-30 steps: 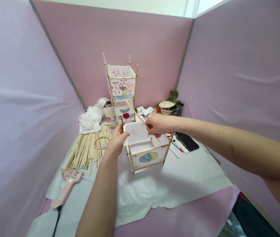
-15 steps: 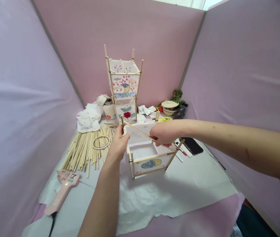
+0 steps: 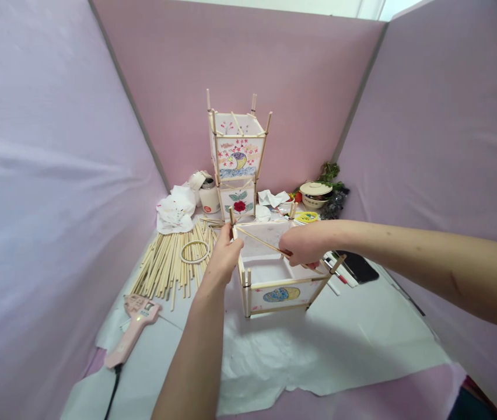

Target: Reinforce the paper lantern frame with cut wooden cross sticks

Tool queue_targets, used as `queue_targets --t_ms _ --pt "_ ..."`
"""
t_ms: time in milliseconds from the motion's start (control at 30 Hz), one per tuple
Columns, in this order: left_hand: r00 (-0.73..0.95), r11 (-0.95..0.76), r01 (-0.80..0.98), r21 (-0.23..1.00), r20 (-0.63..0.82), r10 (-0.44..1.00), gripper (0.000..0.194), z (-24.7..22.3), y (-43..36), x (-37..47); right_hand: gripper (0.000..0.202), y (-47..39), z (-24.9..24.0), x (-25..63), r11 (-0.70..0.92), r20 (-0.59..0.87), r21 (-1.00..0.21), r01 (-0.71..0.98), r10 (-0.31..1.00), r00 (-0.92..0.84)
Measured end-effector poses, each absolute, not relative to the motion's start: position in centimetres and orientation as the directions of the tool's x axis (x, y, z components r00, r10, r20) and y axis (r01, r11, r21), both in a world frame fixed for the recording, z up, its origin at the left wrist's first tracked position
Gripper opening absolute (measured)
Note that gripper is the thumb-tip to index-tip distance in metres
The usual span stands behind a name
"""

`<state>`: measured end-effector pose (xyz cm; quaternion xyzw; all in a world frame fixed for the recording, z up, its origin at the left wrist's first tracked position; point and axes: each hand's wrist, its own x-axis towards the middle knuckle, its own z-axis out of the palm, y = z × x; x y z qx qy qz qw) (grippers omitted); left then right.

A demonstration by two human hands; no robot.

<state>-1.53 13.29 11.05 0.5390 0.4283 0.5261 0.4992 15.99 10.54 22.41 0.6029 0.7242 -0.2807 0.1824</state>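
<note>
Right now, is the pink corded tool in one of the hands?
No, the pink corded tool lies on the white covering; the right hand holds a stick.

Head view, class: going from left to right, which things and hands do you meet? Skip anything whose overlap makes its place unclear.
Pink glue gun → pale ring → left hand → right hand → black phone.

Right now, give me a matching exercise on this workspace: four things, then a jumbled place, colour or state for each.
1. Left hand
2. Thin stick
3. Ring
4. Corded tool

A. Pink
B. On the loose sticks
C. Holding the near box frame
D. Held in the right hand

Pairs: 1-C; 2-D; 3-B; 4-A
</note>
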Motion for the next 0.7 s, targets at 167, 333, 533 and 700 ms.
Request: queue_targets --t_ms 167,333,533,700 --pt "0.128 -0.085 -0.085 0.993 0.095 0.987 0.063 11.7 12.9 -1.8 0.031 10.6 22.2 16.0 0.217 -0.603 -0.138 0.966 0.755 -0.256" --pt "0.133 -0.087 -0.098 0.991 0.100 0.986 0.063 11.4 13.1 -1.9 0.021 11.3 21.9 15.8 0.441 -0.655 -0.031 0.897 0.669 -0.352" --pt "0.123 -0.099 -0.106 0.989 0.112 0.986 0.066 10.6 13.6 -2.4 0.019 11.8 21.5 15.9 0.484 -0.658 0.010 0.875 0.662 -0.359" --pt "0.132 -0.094 -0.102 0.990 0.107 0.986 0.063 10.8 13.6 -2.3 0.018 11.4 21.7 15.9 0.503 -0.652 0.046 0.863 0.670 -0.356"
